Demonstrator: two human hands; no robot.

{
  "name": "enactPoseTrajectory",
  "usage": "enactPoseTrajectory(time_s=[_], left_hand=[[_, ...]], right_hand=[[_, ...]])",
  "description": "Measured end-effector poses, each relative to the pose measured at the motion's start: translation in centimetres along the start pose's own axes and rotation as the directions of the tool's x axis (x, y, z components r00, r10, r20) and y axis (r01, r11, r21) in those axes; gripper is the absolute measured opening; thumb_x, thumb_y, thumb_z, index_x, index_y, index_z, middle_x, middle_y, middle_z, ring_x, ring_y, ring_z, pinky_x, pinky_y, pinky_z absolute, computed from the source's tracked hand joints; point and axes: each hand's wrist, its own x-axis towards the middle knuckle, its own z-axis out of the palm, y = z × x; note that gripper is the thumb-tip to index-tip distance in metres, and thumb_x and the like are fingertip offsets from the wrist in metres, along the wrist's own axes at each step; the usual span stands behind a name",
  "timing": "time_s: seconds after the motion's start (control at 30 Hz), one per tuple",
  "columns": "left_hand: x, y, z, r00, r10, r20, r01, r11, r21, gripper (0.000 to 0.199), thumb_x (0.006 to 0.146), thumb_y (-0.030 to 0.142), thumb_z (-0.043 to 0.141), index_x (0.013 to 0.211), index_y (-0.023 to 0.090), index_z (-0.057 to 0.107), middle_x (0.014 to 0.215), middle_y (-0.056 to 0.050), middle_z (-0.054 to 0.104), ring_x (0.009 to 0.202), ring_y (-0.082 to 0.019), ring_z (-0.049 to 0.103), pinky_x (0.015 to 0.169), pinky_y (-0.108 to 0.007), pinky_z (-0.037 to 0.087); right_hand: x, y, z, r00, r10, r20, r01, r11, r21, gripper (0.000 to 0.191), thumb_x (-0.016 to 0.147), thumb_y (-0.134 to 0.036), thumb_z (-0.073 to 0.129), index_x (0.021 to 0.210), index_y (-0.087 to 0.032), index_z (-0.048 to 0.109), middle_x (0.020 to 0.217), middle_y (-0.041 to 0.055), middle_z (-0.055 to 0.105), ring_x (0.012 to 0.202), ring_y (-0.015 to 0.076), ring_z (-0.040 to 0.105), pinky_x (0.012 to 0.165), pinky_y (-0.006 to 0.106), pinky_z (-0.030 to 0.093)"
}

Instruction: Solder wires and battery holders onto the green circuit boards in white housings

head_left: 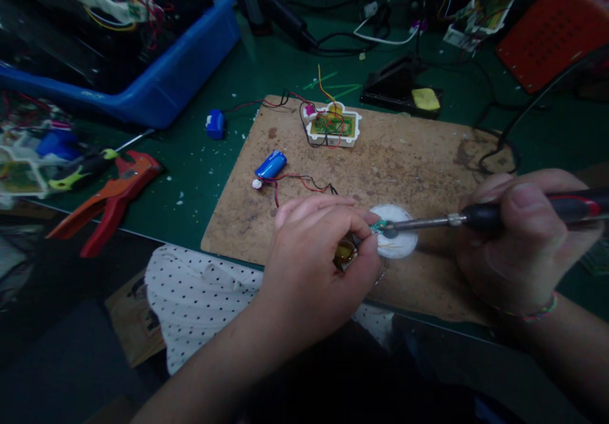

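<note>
My right hand [523,240] is wrapped round the dark handle of a soldering iron [428,222], whose metal tip points left. That tip meets a small green circuit piece [379,226] over a white round disc [397,246]. With thumb and fingertips pinched together, my left hand [323,252] holds the green piece at its edge. An amber-coloured round part [345,252] shows between the left thumb and fingers. Beyond my left hand, a blue battery [271,165] with red and black wires lies on the brown board [404,157].
A white-framed circuit module [334,125] rests at the board's back edge. Another blue battery [216,124], orange-red pliers [114,189] and a blue bin [166,75] are to the left. At the back right are a yellow sponge [425,99] and a red box [554,33].
</note>
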Motion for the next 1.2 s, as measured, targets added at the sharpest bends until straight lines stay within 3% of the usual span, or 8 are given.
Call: enactPoseTrajectory(time_s=[0.23,0.7,1.03,1.2], left_hand=[[-0.1,0.3,0.1,1.000,-0.021,-0.009,0.021,0.999,0.032,0.016,0.082,0.013,0.072,0.080,0.025,0.062,0.100,0.006,0.081,0.110,-0.024,0.070,0.102,-0.052,0.043],[-0.1,0.7,0.3,1.000,-0.018,-0.023,0.020,0.997,0.069,0.017,0.081,0.013,0.072,0.080,0.025,0.061,0.099,0.005,0.081,0.108,-0.024,0.070,0.103,-0.053,0.040],[0.0,0.8,0.2,1.000,-0.012,-0.013,0.013,0.996,0.085,0.017,0.081,0.012,0.071,0.079,0.026,0.061,0.099,0.005,0.081,0.107,-0.025,0.070,0.103,-0.055,0.040],[0.0,0.8,0.1,1.000,-0.008,-0.020,0.009,0.996,0.089,0.016,0.083,0.013,0.070,0.079,0.025,0.060,0.098,0.004,0.081,0.107,-0.025,0.071,0.101,-0.055,0.040]], right_hand=[[-0.2,-0.6,-0.1,0.999,0.040,0.014,-0.040,0.999,0.002,0.016,0.077,-0.035,0.070,0.067,-0.024,0.064,0.057,-0.0052,0.057,0.048,0.0126,0.051,0.043,0.028,0.035],[0.0,0.0,0.2,1.000,-0.011,-0.018,0.011,1.000,0.024,0.021,0.076,-0.038,0.072,0.064,-0.023,0.063,0.055,-0.0041,0.060,0.045,0.0120,0.049,0.043,0.029,0.033],[-0.1,-1.2,0.0,0.997,0.073,0.006,-0.073,0.997,0.004,0.016,0.076,-0.035,0.072,0.066,-0.024,0.065,0.057,-0.0054,0.058,0.049,0.0128,0.052,0.045,0.029,0.038],[0.0,-1.5,0.1,0.997,0.080,0.007,-0.080,0.993,0.088,0.024,0.081,-0.039,0.072,0.067,-0.022,0.062,0.057,-0.0061,0.053,0.040,0.0079,0.044,0.037,0.025,0.030]])
